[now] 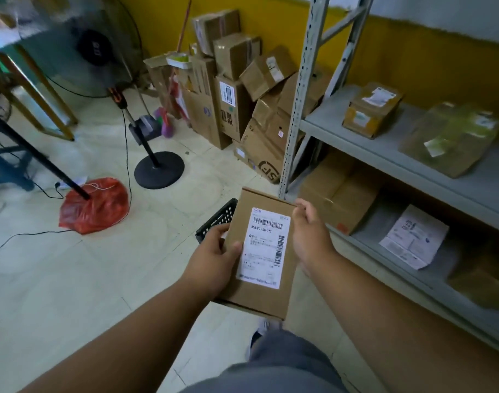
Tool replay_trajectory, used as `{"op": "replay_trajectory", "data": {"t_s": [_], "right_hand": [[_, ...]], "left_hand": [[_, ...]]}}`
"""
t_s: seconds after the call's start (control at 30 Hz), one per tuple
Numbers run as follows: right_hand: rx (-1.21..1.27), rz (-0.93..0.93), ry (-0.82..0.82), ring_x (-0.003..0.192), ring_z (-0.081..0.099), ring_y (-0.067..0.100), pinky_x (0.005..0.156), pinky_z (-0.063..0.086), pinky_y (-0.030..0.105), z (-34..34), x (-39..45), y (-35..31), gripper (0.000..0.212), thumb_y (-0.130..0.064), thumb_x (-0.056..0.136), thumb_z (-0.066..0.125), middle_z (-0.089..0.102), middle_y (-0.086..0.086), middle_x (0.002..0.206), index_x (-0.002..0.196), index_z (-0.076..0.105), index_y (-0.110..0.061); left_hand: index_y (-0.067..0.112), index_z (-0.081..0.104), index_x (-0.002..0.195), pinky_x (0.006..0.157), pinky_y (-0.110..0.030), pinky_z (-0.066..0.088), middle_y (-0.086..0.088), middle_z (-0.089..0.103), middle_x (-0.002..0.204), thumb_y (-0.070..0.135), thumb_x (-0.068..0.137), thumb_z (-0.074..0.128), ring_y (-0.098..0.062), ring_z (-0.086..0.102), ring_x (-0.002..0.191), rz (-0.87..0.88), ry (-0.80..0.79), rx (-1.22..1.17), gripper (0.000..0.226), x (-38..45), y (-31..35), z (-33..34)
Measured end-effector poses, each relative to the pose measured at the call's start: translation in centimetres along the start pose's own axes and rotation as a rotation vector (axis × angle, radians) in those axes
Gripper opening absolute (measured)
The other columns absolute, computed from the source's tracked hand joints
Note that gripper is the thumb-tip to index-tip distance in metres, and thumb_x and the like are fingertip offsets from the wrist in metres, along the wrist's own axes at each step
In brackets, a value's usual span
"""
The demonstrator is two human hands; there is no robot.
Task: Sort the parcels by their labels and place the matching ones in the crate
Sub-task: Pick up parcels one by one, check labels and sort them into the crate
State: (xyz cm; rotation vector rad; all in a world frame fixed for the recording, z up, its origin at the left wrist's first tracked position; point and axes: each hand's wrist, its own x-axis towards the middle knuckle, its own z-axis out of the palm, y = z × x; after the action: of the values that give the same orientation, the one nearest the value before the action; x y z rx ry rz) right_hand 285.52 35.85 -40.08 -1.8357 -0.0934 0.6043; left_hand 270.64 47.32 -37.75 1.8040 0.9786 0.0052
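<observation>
A flat cardboard parcel (261, 251) is sitting in the lower middle of the frame, held up between two hands with its white label (266, 248) facing the camera; the label is carrying two barcodes, one along its top and one down its right side, and a printed number beneath the top one. The left hand (214, 259) is gripping the parcel's left edge, thumb lying on the front beside the label and fingers curling behind. The right hand (309, 232) is gripping the upper right corner, fingers bent over the top edge. Just behind the parcel, to its left, one black perforated crate (218, 219) is peeking out, standing on the pale tiled floor (72, 279); most of it is hidden and what it holds cannot be seen. On the right, a grey metal shelf (384, 143) is showing two levels: two parcels are lying on the upper level, while the lower level is holding a brown box (339, 191) and a grey bag with a white label (412, 239). In the upper middle, a heap of cardboard boxes (242, 89) is leaning against a yellow wall. To the left, one standing fan (95, 49) is rising from a round black base, and one red plastic bag (96, 205) is lying on the floor.
</observation>
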Motion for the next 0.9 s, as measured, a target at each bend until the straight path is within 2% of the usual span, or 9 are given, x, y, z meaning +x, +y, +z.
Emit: {"op": "replay_trajectory", "data": {"t_s": [0.07,0.17,0.23,0.37,0.53,0.6,0.67,0.77,0.9], "right_hand": [[0.014,0.028,-0.111,0.101,0.058,0.014,0.088,0.045,0.037,1.7,3.6,-1.6,0.037,-0.035,0.107,0.033,0.061,-0.004,0.112,0.143,0.038,-0.039],[0.055,0.040,-0.273,0.127,0.054,0.020,0.109,0.042,0.047,5.4,8.4,-3.8,0.047,-0.041,0.103,0.037,0.058,-0.006,0.139,0.150,0.033,-0.039],[0.056,0.039,-0.338,0.128,0.056,0.021,0.108,0.044,0.050,7.7,10.8,-5.3,0.049,-0.047,0.097,0.040,0.060,-0.008,0.139,0.146,0.036,-0.043],[-0.018,0.024,-0.338,0.117,0.062,0.019,0.101,0.050,0.046,9.5,14.2,-6.7,0.043,-0.039,0.100,0.041,0.065,-0.008,0.130,0.143,0.040,-0.043],[-0.092,0.055,-0.192,0.101,0.067,0.016,0.092,0.055,0.047,8.8,18.6,-6.3,0.023,-0.032,0.099,0.049,0.071,-0.012,0.109,0.117,0.055,-0.045],[-0.085,0.064,-0.127,0.100,0.067,0.015,0.092,0.055,0.046,8.3,19.7,-6.3,0.028,-0.025,0.100,0.050,0.071,-0.013,0.106,0.106,0.056,-0.051],[-0.084,0.077,-0.048,0.100,0.068,0.014,0.092,0.056,0.046,8.0,20.7,-6.3,0.028,-0.024,0.100,0.052,0.071,-0.012,0.108,0.111,0.057,-0.049],[-0.117,0.092,0.105,0.102,0.067,0.015,0.092,0.055,0.042,8.4,22.5,-6.0,0.039,-0.024,0.099,0.053,0.069,-0.008,0.119,0.136,0.052,-0.037],[-0.058,0.185,0.314,0.097,0.067,0.013,0.086,0.057,0.039,10.8,24.4,-4.8,0.040,-0.026,0.099,0.051,0.068,-0.010,0.118,0.138,0.049,-0.038]], "left_hand": [[0.040,0.043,0.133,0.077,-0.035,0.053,0.012,0.064,0.113,0.040,0.099,0.050,-0.009,0.064,0.094,-0.023,0.061,-0.015,0.034,3.5,1.5,-1.6],[0.039,0.042,0.136,0.077,-0.039,0.056,0.009,0.064,0.110,0.041,0.100,0.048,-0.015,0.065,0.094,-0.093,0.158,-0.064,0.037,7.8,3.7,-4.3],[0.037,0.041,0.138,0.081,-0.042,0.057,0.010,0.063,0.108,0.042,0.101,0.047,-0.017,0.064,0.095,-0.121,0.220,-0.073,0.039,10.5,4.8,-5.9],[0.035,0.039,0.142,0.062,-0.031,0.050,0.008,0.061,0.108,0.040,0.101,0.046,-0.013,0.061,0.089,-0.130,0.221,-0.030,0.041,15.2,6.3,-7.3],[0.036,0.035,0.147,0.074,-0.033,0.054,0.003,0.060,0.125,0.032,0.102,0.047,-0.021,0.062,0.099,-0.055,0.094,0.107,0.047,21.0,7.3,-6.6],[0.036,0.032,0.150,0.080,-0.036,0.055,0.002,0.058,0.129,0.029,0.103,0.047,-0.021,0.061,0.101,-0.030,0.010,0.149,0.050,23.2,7.7,-6.2],[0.035,0.032,0.151,0.079,-0.033,0.054,0.002,0.058,0.128,0.028,0.103,0.047,-0.019,0.059,0.098,0.027,-0.064,0.202,0.052,26.0,8.1,-5.8],[0.038,0.035,0.150,0.072,-0.030,0.053,0.003,0.061,0.121,0.027,0.099,0.049,-0.016,0.060,0.094,0.144,-0.189,0.312,0.054,30.7,7.9,-5.8],[0.046,0.029,0.151,0.095,-0.041,0.053,-0.003,0.050,0.123,0.033,0.097,0.048,-0.020,0.059,0.104,0.297,-0.341,0.516,0.059,37.3,7.1,-6.2]]}}
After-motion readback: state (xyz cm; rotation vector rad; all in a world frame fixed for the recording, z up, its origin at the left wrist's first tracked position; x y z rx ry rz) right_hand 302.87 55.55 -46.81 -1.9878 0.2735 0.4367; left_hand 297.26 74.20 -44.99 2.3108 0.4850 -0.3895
